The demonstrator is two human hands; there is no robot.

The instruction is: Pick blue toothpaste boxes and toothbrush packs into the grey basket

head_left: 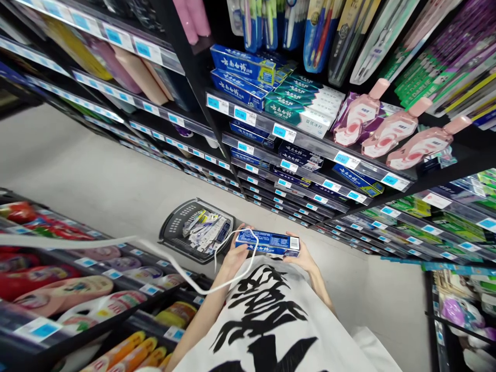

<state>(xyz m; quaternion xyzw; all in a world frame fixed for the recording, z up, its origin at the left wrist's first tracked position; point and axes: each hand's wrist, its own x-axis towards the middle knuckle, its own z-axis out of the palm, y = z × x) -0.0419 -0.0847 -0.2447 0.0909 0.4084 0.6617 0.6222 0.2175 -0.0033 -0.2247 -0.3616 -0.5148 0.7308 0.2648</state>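
Observation:
A blue toothpaste box (267,241) is held level in front of my chest, its printed side and barcode turned up. My left hand (235,250) grips its left end, thumb along the near edge. At the other end, by the barcode, my right hand (304,256) has its fingers closed round the box. Just left of my hands a dark shopping basket (174,230) stands on the floor. Several toothbrush packs (209,230) lie heaped in it. A white cable (186,276) crosses the view and loops in front of my left hand and the box.
Ahead, a tall shelf holds blue toothpaste boxes (242,88), green-and-white boxes (302,103), pink bottles (420,137) and hanging toothbrushes (318,33). Another shelf with bottles (65,294) runs close on my left. Pale floor (127,178) lies between them. More goods (461,315) stand at the lower right.

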